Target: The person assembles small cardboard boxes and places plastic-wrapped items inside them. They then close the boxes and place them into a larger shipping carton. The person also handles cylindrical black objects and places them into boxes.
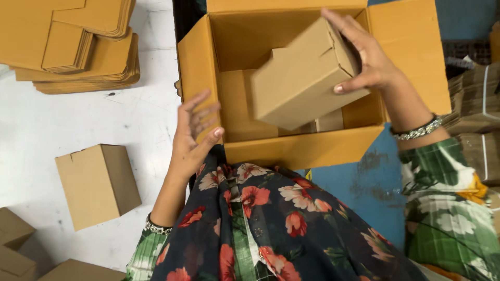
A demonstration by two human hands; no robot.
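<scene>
Fingers (pixel 348 32) of my right hand (pixel 364 57) wrap the end of a small folded carton (pixel 299 78) that I hold tilted over the big open box (pixel 291 148), while my left hand (pixel 194 132) hangs spread and empty beside the box's left wall.

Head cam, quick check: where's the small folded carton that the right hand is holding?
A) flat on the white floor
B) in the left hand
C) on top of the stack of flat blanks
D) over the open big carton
D: the right hand grips the small folded carton by its end, tilted above the opening of the big open carton, while the left hand is empty at the carton's near left corner.
</scene>
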